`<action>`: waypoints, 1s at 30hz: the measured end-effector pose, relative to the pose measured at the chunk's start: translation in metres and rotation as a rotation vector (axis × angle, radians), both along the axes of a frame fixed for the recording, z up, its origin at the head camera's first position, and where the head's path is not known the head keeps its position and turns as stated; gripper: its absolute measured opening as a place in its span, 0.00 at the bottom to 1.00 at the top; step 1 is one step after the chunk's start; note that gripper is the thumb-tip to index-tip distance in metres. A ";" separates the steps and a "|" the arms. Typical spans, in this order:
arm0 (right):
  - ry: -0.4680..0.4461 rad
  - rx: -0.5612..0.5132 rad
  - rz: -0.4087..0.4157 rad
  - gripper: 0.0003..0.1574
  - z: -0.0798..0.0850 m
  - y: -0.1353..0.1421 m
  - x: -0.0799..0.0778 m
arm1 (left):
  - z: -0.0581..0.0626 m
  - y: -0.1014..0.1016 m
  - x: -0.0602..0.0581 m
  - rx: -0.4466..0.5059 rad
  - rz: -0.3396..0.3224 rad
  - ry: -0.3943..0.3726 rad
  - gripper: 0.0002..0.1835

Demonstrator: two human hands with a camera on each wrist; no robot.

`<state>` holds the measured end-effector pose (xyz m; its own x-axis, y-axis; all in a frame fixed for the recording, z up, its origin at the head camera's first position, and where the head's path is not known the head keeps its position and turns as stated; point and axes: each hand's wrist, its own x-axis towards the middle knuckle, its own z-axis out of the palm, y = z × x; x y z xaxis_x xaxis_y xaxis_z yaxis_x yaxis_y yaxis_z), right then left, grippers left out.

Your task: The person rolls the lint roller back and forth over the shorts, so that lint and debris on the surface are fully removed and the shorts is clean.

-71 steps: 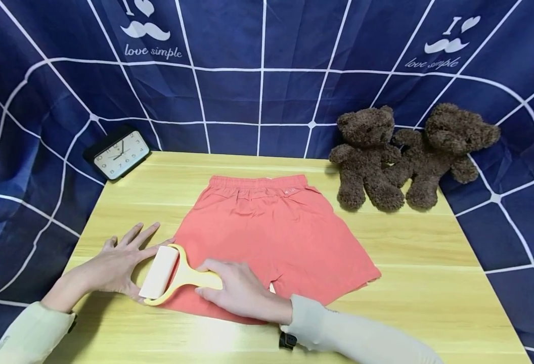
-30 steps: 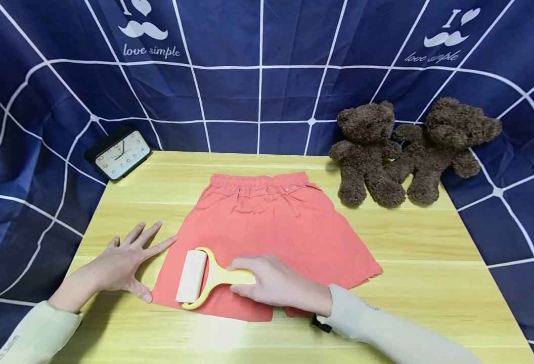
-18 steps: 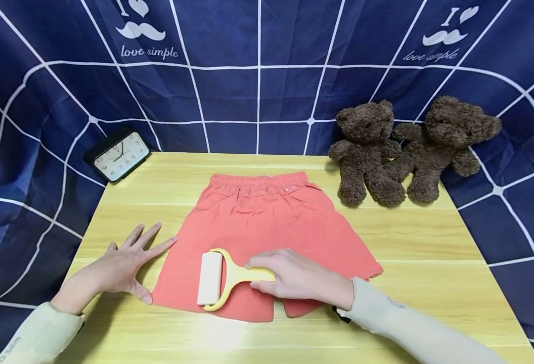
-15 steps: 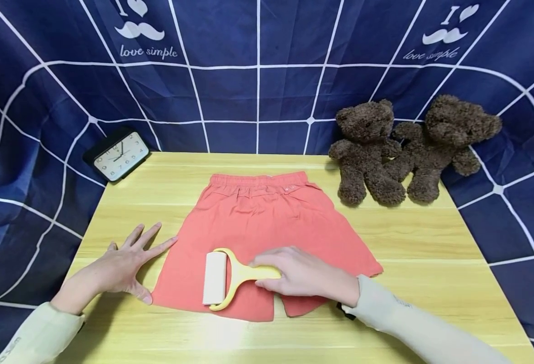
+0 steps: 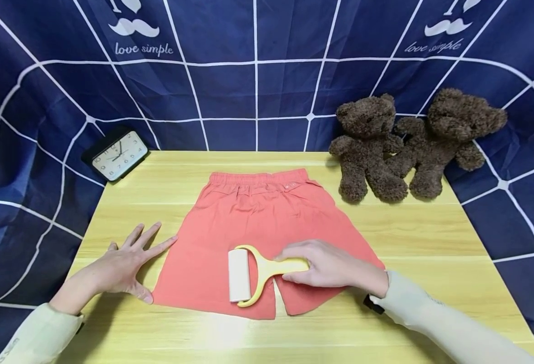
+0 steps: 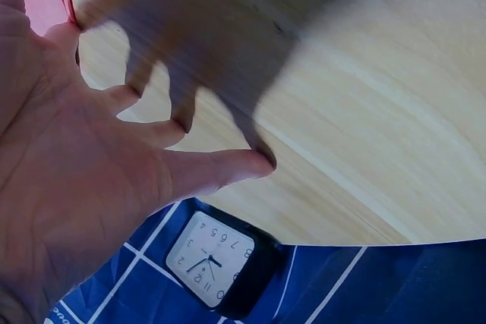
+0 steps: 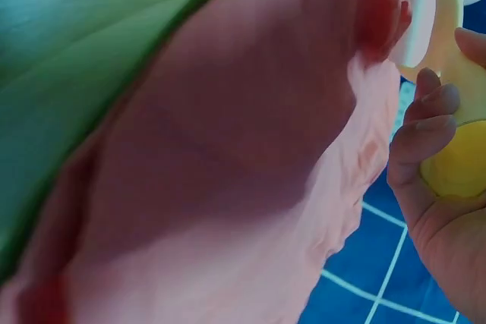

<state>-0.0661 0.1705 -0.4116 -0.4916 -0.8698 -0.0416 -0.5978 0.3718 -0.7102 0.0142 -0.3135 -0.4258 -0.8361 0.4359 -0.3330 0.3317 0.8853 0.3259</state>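
Coral shorts point(image 5: 258, 222) lie flat on the wooden table, waistband toward the back. My right hand point(image 5: 326, 264) grips the yellow handle of a lint roller point(image 5: 239, 275), whose white roll lies over the left leg of the shorts, close to the gap between the legs. In the right wrist view the fingers point(image 7: 425, 138) curl round the yellow handle point(image 7: 459, 161). My left hand point(image 5: 121, 265) is spread on the table at the left side of the shorts, thumb at the hem corner and index fingertip at the side edge. The left wrist view shows its splayed fingers point(image 6: 220, 171) touching the wood.
A black alarm clock point(image 5: 119, 154) stands at the table's back left corner. Two brown teddy bears point(image 5: 369, 146) sit at the back right. Behind and beside the table point(image 5: 431, 298) hangs a navy cloth point(image 5: 226, 91) with white grid lines.
The right hand has drawn the lint roller rightward across the left leg of the shorts, from the left edge toward the middle. The left hand has stayed nearly in place.
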 end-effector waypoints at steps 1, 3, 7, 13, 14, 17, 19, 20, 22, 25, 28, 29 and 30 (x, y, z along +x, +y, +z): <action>0.000 -0.002 -0.004 0.16 0.000 0.004 -0.001 | 0.000 0.000 0.000 -0.001 -0.002 0.003 0.78; -0.001 -0.006 -0.005 0.16 0.000 0.012 -0.003 | 0.000 0.000 -0.001 -0.005 -0.006 0.005 0.78; 0.007 -0.026 0.011 0.16 0.002 0.029 -0.007 | 0.000 0.001 -0.002 -0.008 -0.009 0.000 0.78; 0.080 -0.054 0.063 0.19 0.005 0.048 -0.014 | -0.001 0.001 -0.001 0.002 -0.003 -0.010 0.77; 0.089 -0.056 0.070 0.19 0.005 0.051 -0.014 | -0.001 0.001 -0.001 0.003 -0.002 -0.013 0.77; 0.089 -0.060 0.088 0.19 0.007 0.058 -0.017 | -0.001 0.001 0.000 0.002 0.000 -0.016 0.78; 0.079 -0.053 0.091 0.19 0.008 0.063 -0.020 | 0.000 0.002 0.000 0.000 0.001 -0.018 0.77; 0.075 -0.049 0.091 0.18 0.009 0.066 -0.021 | 0.000 0.003 0.000 -0.001 0.000 -0.019 0.77; 0.075 -0.044 0.089 0.18 0.010 0.072 -0.022 | 0.000 0.003 0.000 -0.003 -0.003 -0.015 0.77; 0.080 -0.040 0.086 0.18 0.010 0.080 -0.024 | 0.000 0.003 -0.001 -0.010 -0.005 -0.012 0.77; 0.102 -0.021 0.074 0.19 0.012 0.088 -0.025 | 0.000 0.002 -0.001 -0.013 -0.004 -0.011 0.78; 0.110 -0.013 0.069 0.19 0.012 0.091 -0.026 | 0.000 0.002 -0.001 -0.013 -0.003 -0.010 0.78; 0.123 -0.006 0.065 0.20 0.013 0.094 -0.026 | 0.000 0.002 -0.001 -0.013 -0.002 -0.012 0.78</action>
<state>-0.0925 0.2646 -0.3991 -0.4357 -0.8999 0.0210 -0.7031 0.3256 -0.6322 0.0137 -0.3118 -0.4255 -0.8313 0.4333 -0.3482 0.3299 0.8887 0.3183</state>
